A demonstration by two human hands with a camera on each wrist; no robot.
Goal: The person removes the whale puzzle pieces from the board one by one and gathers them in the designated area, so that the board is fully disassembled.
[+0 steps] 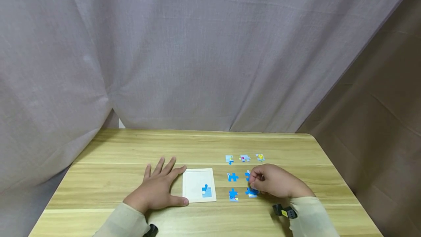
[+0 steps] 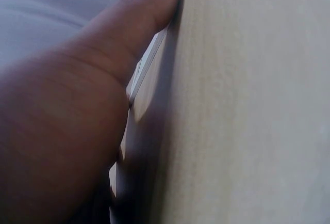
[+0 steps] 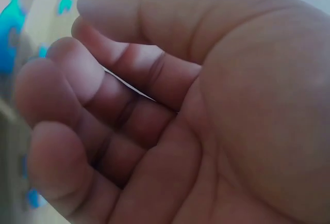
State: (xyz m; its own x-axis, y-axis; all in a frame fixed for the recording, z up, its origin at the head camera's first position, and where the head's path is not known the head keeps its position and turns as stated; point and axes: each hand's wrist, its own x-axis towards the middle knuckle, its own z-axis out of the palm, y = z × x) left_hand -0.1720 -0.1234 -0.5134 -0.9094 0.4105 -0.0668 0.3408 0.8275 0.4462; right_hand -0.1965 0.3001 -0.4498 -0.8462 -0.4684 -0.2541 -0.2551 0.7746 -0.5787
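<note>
The right hand (image 1: 274, 185) partly hides two blue puzzle pieces (image 1: 251, 192).

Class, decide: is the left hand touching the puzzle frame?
Touching. In the head view the left hand lies flat, thumb against the frame; the left wrist view shows the thumb tip pressed to its edge.

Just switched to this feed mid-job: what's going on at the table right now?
A person is working on a jigsaw. The left hand rests flat on the wooden table, its thumb against the puzzle frame, which holds one blue piece. The right hand curls over the loose pieces laid out to the right; whether it holds one is unclear.
</note>
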